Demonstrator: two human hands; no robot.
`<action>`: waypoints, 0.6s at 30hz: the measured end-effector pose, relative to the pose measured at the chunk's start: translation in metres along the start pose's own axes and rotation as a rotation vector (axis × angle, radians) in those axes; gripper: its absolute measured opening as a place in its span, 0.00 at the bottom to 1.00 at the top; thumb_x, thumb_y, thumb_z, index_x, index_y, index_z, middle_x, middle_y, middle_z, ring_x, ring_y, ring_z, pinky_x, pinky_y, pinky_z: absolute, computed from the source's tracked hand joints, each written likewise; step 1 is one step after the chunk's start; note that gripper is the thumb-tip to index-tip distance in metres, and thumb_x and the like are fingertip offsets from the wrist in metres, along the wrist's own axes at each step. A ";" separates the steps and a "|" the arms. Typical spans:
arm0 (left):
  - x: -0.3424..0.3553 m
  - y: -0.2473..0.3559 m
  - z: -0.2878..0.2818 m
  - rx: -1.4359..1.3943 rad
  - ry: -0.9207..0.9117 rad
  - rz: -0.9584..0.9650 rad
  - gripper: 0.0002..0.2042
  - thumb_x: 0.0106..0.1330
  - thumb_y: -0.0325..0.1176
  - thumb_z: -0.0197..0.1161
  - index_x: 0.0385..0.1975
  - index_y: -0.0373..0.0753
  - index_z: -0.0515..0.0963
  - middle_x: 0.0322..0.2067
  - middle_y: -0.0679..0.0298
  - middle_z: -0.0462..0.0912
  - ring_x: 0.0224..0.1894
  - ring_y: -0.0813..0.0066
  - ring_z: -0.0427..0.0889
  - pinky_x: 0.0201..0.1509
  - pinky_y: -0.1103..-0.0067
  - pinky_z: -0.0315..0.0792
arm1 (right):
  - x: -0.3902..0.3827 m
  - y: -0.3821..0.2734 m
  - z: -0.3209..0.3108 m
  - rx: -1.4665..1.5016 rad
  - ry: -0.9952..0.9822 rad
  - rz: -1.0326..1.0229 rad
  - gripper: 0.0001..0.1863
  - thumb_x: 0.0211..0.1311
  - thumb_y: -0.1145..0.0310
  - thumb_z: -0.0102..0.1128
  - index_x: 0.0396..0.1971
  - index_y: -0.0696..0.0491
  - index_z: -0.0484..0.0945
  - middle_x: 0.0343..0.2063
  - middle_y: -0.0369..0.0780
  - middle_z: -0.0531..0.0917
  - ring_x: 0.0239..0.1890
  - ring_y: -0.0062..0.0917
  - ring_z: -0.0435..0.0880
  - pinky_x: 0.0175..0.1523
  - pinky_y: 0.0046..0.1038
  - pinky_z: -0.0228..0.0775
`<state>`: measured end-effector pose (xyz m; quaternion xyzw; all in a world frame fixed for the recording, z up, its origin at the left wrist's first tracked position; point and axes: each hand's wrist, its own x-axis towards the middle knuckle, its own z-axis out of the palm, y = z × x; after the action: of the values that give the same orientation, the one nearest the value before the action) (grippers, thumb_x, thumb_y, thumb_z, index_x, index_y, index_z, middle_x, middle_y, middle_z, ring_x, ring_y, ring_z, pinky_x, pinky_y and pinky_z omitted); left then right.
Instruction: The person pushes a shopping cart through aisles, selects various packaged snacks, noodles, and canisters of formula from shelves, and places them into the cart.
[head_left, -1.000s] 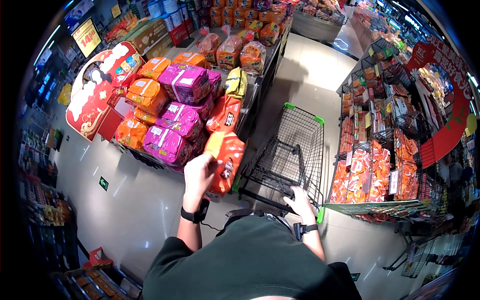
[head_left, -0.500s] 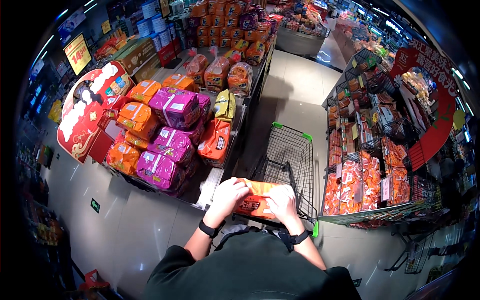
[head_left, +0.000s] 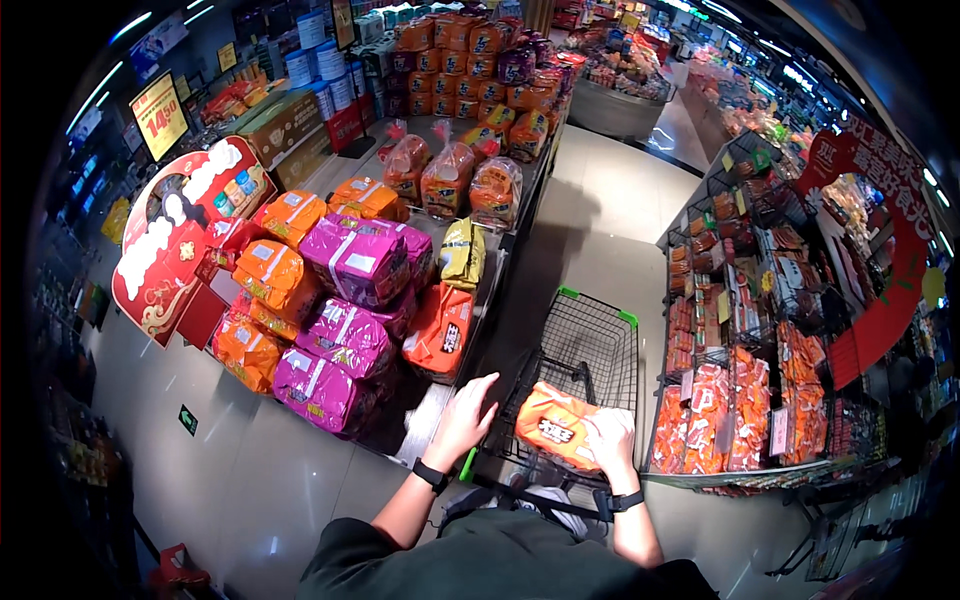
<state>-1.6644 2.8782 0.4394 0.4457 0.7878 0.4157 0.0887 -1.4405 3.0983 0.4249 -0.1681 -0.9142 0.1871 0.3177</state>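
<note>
Head view: a display [head_left: 428, 424] on the left, a rack [head_left: 740, 477] on the right, a cart [head_left: 592, 345] between them. Purple packs [head_left: 355, 262] sit piled on the display. Over the cart's near end is an orange pack [head_left: 550, 422] — whether it rests there, I cannot tell. The right hand [head_left: 612, 440] clamps its fingers on the pack's right end; the left hand [head_left: 465, 415] hangs just beside it — fingers apart

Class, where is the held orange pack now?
In the head view, the pack is below and right of centre, over the near end of the cart, gripped by the right hand.
</note>
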 end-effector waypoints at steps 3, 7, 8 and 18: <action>-0.014 -0.068 0.058 0.118 -0.145 -0.116 0.29 0.66 0.35 0.66 0.65 0.35 0.67 0.57 0.48 0.77 0.59 0.47 0.76 0.63 0.63 0.73 | 0.015 0.059 0.032 -0.040 -0.111 0.058 0.07 0.56 0.67 0.70 0.25 0.53 0.82 0.27 0.38 0.82 0.35 0.37 0.80 0.46 0.39 0.70; -0.063 -0.118 0.120 0.282 -0.319 -0.227 0.36 0.60 0.40 0.72 0.67 0.37 0.66 0.65 0.46 0.71 0.64 0.42 0.71 0.67 0.59 0.71 | 0.009 0.144 0.114 -0.005 -0.208 0.102 0.08 0.59 0.62 0.69 0.30 0.52 0.86 0.36 0.40 0.86 0.43 0.38 0.82 0.53 0.40 0.73; -0.079 -0.135 0.137 0.294 -0.385 -0.311 0.39 0.60 0.41 0.73 0.70 0.37 0.63 0.68 0.45 0.67 0.67 0.42 0.68 0.69 0.59 0.70 | -0.007 0.169 0.145 0.007 -0.203 0.125 0.09 0.60 0.62 0.68 0.31 0.52 0.86 0.38 0.40 0.87 0.46 0.40 0.83 0.56 0.41 0.73; -0.060 -0.086 0.179 0.521 -0.446 -0.681 0.39 0.67 0.56 0.63 0.70 0.38 0.61 0.64 0.48 0.71 0.64 0.48 0.73 0.64 0.60 0.71 | -0.109 0.276 0.357 0.021 -0.656 0.718 0.11 0.65 0.61 0.55 0.34 0.49 0.85 0.34 0.49 0.87 0.40 0.42 0.88 0.44 0.47 0.80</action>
<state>-1.5921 2.9121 0.2482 0.2480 0.9286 0.0463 0.2721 -1.5372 3.2090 -0.0158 -0.4020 -0.8484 0.3372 -0.0702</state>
